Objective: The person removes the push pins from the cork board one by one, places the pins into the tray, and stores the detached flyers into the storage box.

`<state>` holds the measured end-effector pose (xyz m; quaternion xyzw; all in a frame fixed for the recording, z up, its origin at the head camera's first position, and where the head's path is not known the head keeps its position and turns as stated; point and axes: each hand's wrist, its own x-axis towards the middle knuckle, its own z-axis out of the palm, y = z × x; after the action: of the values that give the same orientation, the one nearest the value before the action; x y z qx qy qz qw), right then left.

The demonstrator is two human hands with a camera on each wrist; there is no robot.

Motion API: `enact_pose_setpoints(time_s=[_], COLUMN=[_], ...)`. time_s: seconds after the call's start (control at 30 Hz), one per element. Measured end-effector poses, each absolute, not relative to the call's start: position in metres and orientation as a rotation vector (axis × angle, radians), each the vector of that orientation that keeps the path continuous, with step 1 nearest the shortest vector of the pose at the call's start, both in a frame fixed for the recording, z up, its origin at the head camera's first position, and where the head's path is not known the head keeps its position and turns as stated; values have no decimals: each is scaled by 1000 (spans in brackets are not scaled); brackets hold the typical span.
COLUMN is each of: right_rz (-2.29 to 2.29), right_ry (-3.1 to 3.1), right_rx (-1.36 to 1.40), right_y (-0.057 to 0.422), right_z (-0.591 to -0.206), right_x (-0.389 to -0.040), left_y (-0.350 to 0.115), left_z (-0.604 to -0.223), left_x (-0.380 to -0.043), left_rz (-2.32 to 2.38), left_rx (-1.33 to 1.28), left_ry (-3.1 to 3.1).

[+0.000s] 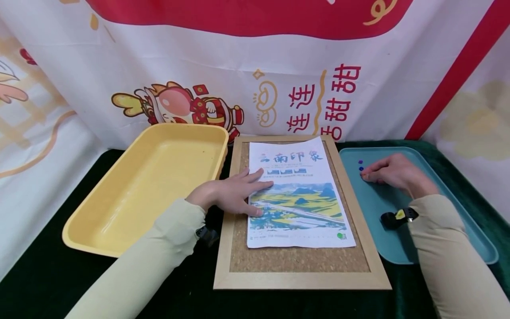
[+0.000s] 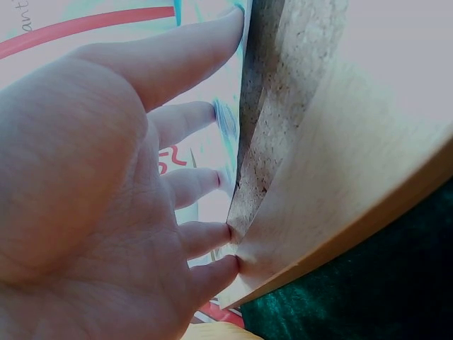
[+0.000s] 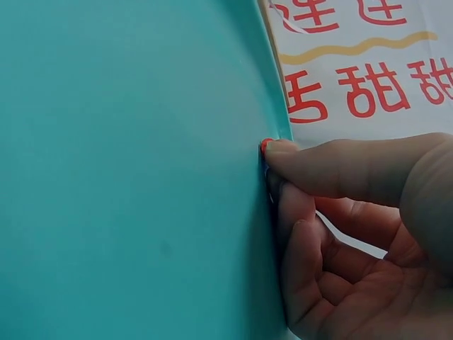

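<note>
My left hand (image 1: 235, 192) lies spread on the left side of a printed sheet of paper (image 1: 295, 239), which shows a landscape picture and rests on a wood-framed cork board (image 1: 255, 261). In the left wrist view its fingertips touch the sheet's edge and the board. Over the blue tray (image 1: 402, 155), the right hand (image 1: 398, 175) has curled fingers, with thumb and forefinger pinching a small red thumbtack (image 3: 266, 145) at the tray's surface. Two dark blue or purple tacks (image 1: 360, 162) lie just beyond its fingertips. How the red tack's point sits is hidden.
A large yellow tray (image 1: 147, 190) stands left of the board. Dark green cloth (image 1: 191, 283) covers the table. Behind it hangs a white printed backdrop (image 1: 223, 57) with red lettering. A black wrist device (image 1: 398, 218) sits at the right cuff.
</note>
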<state>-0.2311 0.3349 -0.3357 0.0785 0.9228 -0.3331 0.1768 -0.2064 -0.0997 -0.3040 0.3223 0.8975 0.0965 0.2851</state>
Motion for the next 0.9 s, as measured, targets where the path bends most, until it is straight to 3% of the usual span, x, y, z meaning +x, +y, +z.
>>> enact_pose_setpoints(time_s=[0.57, 0.9], right_rz=[-1010, -1083], right_ry=[2593, 2675], right_rx=[183, 194], right_y=[336, 323], right_z=[-334, -298], right_x=[-231, -217], left_y=[-100, -100], left_z=[-306, -306], left_x=[-207, -207], left_rz=[264, 258], left_rx=[858, 859], left_ry=[2410, 2406])
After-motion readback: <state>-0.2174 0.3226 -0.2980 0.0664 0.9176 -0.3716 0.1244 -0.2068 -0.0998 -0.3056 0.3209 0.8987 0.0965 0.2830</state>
